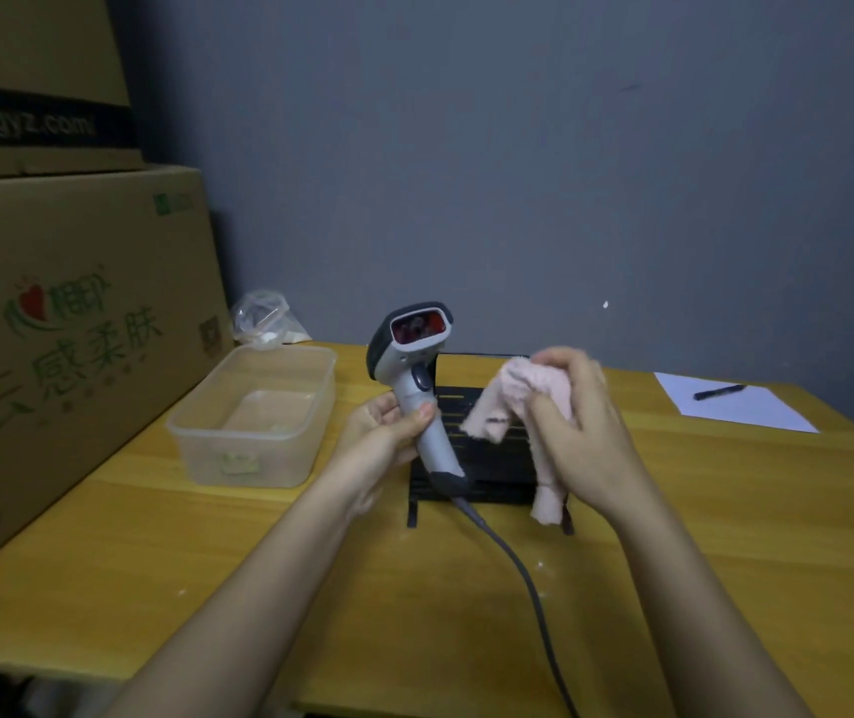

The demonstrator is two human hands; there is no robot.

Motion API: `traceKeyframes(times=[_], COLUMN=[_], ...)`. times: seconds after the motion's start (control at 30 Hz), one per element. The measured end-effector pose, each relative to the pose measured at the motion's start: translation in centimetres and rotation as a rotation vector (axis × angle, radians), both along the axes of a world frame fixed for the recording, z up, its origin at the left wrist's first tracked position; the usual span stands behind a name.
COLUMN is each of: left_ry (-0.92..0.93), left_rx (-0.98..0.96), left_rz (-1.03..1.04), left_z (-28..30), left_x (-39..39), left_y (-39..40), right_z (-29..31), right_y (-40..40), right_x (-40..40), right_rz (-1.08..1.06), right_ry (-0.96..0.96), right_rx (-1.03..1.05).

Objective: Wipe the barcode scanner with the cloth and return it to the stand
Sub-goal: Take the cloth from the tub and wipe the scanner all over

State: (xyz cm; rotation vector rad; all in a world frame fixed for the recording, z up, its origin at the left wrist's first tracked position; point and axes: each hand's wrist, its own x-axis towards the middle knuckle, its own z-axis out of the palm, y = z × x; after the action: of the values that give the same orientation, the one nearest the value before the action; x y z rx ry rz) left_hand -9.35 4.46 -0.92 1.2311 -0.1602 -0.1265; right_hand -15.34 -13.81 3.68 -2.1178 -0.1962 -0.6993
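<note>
My left hand (386, 432) grips the grey handle of the barcode scanner (412, 365), holding it upright above the table with its red window facing me. Its grey cable (523, 572) trails down toward the table's near edge. My right hand (578, 422) holds a bunched pink cloth (505, 406) just to the right of the scanner, a small gap apart from it. One end of the cloth hangs down past my wrist. A black slatted stand (487, 463) sits on the table behind both hands, partly hidden by them.
A clear plastic tub (254, 417) stands left of the scanner on the yellow wooden table (725, 536). Large cardboard boxes (62, 323) are stacked along the left edge. A clear plastic bag (264, 318) lies behind the tub. A white sheet (741, 406) with a black pen (720, 392) lies at back right.
</note>
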Motion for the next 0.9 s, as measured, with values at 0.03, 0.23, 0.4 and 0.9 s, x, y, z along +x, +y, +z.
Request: traceKeyframes(times=[0.03,0.23,0.4,0.9], left_ry=[-0.008,-0.126,-0.180,-0.229], left_rx=[0.009,0.114,0.135,0.223], left_rz=[-0.022,-0.112,-0.101,-0.077], left_z=[0.0,-0.1,-0.3,0.5], left_x=[0.0,-0.7,-0.8,-1.4], left_y=[0.0,-0.8,-0.4,-1.0], right_z=[0.6,3.4,4.1,3.5], right_y=[0.5,5.7,5.5,5.1], right_x=[-0.1,0.8,1.8,1.1], right_rz=[-0.021,-0.051,-0.189,-0.449], right_ry=[-0.054,-0.394,-0.355,-0.348], right_rx=[0.020,-0.221,-0.562,-0.720])
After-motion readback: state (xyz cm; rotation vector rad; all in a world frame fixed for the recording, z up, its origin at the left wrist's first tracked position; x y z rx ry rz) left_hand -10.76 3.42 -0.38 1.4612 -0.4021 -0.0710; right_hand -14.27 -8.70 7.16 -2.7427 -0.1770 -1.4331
